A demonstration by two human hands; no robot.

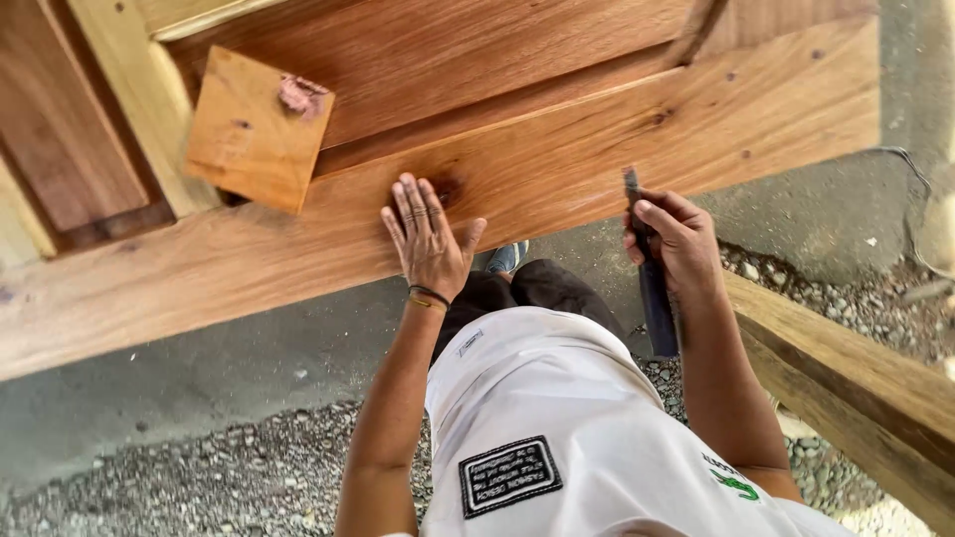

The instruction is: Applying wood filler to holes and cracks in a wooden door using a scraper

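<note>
The wooden door (557,149) lies flat before us, its bottom rail running from lower left to upper right across the view, and that is its long axis here. Our left hand (428,234) rests open, fingers spread, palm pressed on the rail beside a dark knot (448,189). Our right hand (671,244) is closed around a dark flat scraper (652,278), blade tip touching the rail's edge. We judge steady downward pressure and strokes along the grain serve best. A small wooden block (257,129) sits upper left
</note>
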